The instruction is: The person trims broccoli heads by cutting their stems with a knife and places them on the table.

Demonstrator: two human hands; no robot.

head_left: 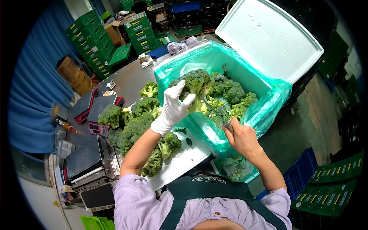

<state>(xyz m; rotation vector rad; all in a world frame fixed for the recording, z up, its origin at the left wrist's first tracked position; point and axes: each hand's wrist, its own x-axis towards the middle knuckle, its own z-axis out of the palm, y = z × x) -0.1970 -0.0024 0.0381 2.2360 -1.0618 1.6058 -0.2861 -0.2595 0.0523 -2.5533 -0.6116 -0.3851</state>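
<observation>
My left hand [173,105], in a white glove, is closed on a large broccoli head [195,81] held over the near left part of a box [203,128] lined with green plastic. Bare, my right hand [242,137] grips a knife [216,109] by its handle. The blade points up and left, its tip by the broccoli's stem. Inside the box lie more broccoli pieces [234,92]. To the left, several broccoli heads [134,128] are piled on a white board [188,155].
A white foam lid [272,38] leans behind the box. Scales [100,111] stand at the left on the metal table [128,76]. Below the box is a green bag [237,168] with scraps. Green crates [90,40] are stacked behind, with more at the lower right.
</observation>
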